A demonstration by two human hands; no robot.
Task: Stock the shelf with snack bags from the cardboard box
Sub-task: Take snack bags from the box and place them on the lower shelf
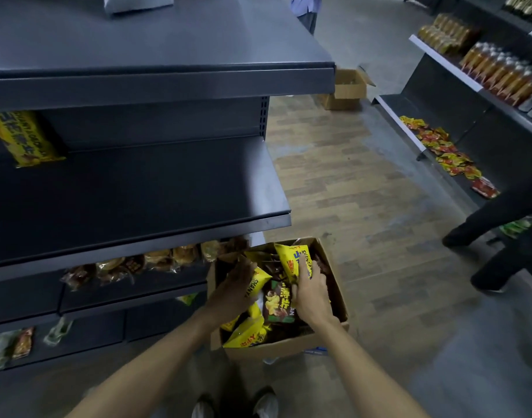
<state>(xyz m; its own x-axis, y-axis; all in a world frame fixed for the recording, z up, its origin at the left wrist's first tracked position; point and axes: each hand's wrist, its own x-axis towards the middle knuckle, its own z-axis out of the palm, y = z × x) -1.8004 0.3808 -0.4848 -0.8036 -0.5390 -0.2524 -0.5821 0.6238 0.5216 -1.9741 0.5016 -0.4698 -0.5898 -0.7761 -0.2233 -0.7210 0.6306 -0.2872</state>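
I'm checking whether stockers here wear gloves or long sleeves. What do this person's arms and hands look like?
Both forearms are bare up to the frame's bottom edge, with no sleeve in view. The left hand and right hand are ungloved. No watch, bracelet or ring is visible, though the fingers are slightly blurred, so a thin ring could be missed.

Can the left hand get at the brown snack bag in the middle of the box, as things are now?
Probably yes. The left hand is already inside the cardboard box, and the brown snack bag lies uncovered just beside it. The right hand grips a yellow bag close by.
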